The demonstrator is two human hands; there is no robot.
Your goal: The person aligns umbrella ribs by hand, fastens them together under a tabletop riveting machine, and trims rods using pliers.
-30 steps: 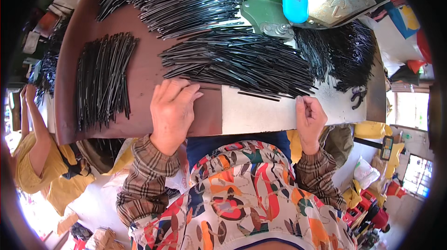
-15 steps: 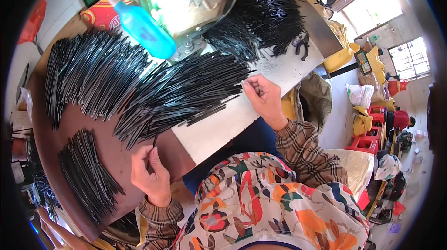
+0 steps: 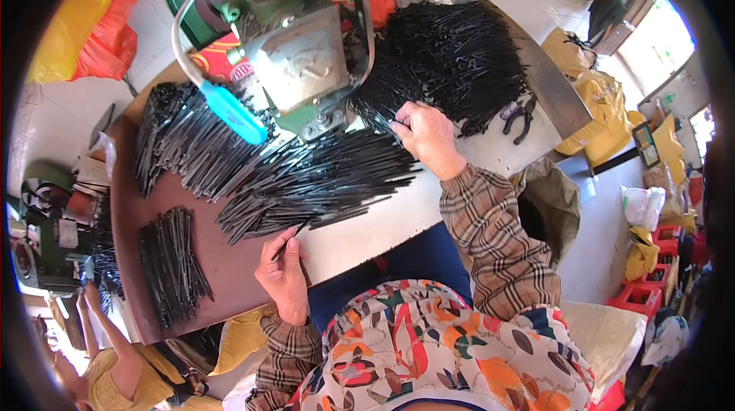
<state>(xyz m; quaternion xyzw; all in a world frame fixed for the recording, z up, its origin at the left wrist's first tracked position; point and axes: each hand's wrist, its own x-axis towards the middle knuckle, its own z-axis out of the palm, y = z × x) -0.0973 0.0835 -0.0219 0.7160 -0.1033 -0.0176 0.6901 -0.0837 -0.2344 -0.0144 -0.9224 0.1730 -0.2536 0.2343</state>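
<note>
My left hand (image 3: pixel 285 273) is closed at the near edge of the middle pile of black rods (image 3: pixel 314 185). Pinched between its thumb and fingers is a thin black rod (image 3: pixel 286 245), its lower part hidden by the hand. My right hand (image 3: pixel 430 139) reaches over the right end of that pile, to the near edge of a larger heap of thin black strips (image 3: pixel 455 58). Its fingertips are pressed together; what they grip is too small to make out. Just left of it stands a green machine (image 3: pixel 295 43) with a metal plate and a blue lamp (image 3: pixel 233 114).
More black rods (image 3: pixel 191 143) lie left of the machine, and a smaller bundle (image 3: pixel 174 265) lies nearer me. Pliers (image 3: pixel 522 121) rest on the right of the white board (image 3: pixel 367 227). An open sack (image 3: pixel 555 200) stands beside the table. Another person (image 3: pixel 130 365) sits at lower left.
My right hand has moved forward from the end of the middle pile to the far heap. My left hand keeps its pinch on a rod, now tilted beside the pile. The view has shifted.
</note>
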